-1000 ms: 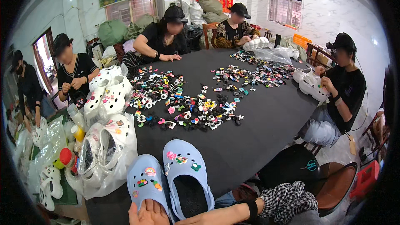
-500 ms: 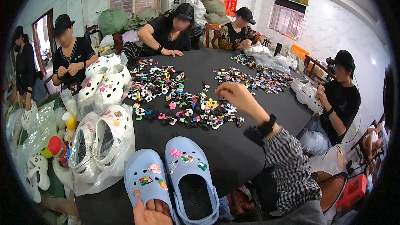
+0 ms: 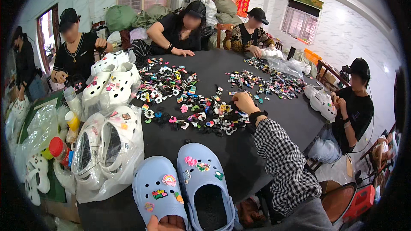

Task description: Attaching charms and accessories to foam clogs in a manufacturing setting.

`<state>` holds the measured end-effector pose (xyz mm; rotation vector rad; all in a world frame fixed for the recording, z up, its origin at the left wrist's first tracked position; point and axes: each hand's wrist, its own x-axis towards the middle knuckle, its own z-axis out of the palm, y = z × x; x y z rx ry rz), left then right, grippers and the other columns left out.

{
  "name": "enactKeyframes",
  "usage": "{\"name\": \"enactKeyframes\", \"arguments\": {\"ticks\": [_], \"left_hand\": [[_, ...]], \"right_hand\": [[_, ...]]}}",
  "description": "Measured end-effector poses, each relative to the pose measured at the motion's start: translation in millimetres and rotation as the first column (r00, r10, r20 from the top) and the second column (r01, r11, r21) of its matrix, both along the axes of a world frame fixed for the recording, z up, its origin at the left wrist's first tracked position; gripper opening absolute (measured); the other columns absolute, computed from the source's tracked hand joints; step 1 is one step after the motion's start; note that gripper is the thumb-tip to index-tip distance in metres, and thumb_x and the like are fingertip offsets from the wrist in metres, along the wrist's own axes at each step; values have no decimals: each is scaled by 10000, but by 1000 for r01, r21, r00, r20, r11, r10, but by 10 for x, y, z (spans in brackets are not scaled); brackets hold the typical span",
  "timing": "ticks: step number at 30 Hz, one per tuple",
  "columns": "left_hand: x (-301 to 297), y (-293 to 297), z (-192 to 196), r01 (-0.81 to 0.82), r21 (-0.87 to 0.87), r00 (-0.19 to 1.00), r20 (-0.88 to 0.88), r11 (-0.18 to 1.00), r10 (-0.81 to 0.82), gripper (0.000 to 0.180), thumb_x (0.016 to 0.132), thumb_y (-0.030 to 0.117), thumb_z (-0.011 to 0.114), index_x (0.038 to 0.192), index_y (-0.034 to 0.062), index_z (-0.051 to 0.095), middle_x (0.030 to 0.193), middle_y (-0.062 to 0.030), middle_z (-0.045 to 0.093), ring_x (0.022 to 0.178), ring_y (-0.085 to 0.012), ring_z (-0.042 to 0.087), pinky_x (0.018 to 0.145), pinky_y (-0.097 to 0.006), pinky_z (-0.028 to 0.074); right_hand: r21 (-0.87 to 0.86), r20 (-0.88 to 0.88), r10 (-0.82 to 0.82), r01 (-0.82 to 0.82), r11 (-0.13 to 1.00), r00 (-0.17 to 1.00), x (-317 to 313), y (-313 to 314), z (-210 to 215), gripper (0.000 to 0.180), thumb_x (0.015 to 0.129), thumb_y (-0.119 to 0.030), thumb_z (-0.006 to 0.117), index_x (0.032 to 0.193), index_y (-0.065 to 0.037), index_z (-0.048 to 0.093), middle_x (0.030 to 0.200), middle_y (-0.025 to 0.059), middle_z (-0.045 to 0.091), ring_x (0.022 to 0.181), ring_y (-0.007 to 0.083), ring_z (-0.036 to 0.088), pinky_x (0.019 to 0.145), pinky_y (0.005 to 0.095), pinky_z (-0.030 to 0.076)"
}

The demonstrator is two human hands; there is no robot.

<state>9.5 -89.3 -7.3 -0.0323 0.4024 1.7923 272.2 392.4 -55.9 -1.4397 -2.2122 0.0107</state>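
Note:
A light blue clog [image 3: 160,177] carries colourful charms, among them a rainbow and a carrot. My left hand [image 3: 170,221] grips it, fingers inside the foot opening and thumb against the outer side. Beside it lies the matching blue clog [image 3: 201,158], with pink, green and white charms on its toe. My right hand [image 3: 244,102] is at the right edge of a mixed heap of shoe charms [image 3: 209,115], fingers bent down and drawn together at the charms. What they pinch, if anything, is hidden.
Bagged white clogs [image 3: 111,141] stand left of the blue pair, with more white clogs [image 3: 113,79] behind. A red-lidded jar [image 3: 58,146] and a yellow bottle [image 3: 72,120] are further left. Several people sit around the black table [image 3: 214,66]; another charm heap [image 3: 274,83] lies at far right.
My right hand has come down onto the charms, its forearm shifting slightly. The view has turned a little, so the clogs appear further right and lower. The person at left has spread their hands apart.

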Motion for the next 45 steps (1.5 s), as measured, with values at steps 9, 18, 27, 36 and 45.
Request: {"name": "enactKeyframes", "arguments": {"ticks": [9, 18, 27, 36, 45], "left_hand": [[48, 7, 5, -44, -26, 999, -25, 999, 43, 231, 969, 192, 460, 1114, 36, 549, 967, -68, 631, 957, -188, 577, 873, -341, 438], [27, 3, -18, -31, 55, 999, 11, 998, 30, 174, 985, 157, 443, 1053, 42, 555, 917, -51, 606, 906, -167, 559, 817, -323, 443], [52, 61, -85, -46, 64, 996, 74, 997, 42, 144, 976, 182, 473, 1034, 64, 531, 888, -23, 544, 899, -174, 502, 850, -336, 395], [12, 32, -38, 38, -31, 996, 80, 999, -36, 124, 987, 110, 471, 976, 45, 576, 887, -39, 612, 886, -181, 571, 837, -323, 448], [35, 42, 88, 40, -9, 994, 99, 999, -39, 112, 912, 111, 531, 865, 28, 590, 793, -70, 621, 771, -197, 570, 722, -323, 459]], "right_hand": [[-459, -760, -85, -441, 771, 644, -215, -615, 473, 204, 921, -27, 530, 1103, 9, 615, 1002, 54, 632, 899, 152, 659, 802, 246, 548], [-404, -897, -131, -664, 629, 422, -286, -846, 567, 234, 979, -85, 495, 1172, 14, 581, 1019, 84, 624, 931, 167, 652, 848, 274, 563], [-365, -831, -33, -499, 786, 556, -285, -930, 591, 163, 950, -207, 586, 1016, -58, 600, 827, -39, 549, 706, 46, 495, 661, 194, 435], [44, -435, 93, -82, 996, 895, -16, -443, 61, 184, 852, -51, 523, 923, -31, 692, 856, 118, 651, 791, 242, 648, 715, 348, 502], [-30, -90, -42, 40, 999, 995, 219, -236, -178, 252, 886, -177, 509, 999, -42, 688, 973, 196, 665, 933, 363, 630, 832, 413, 496]]}}
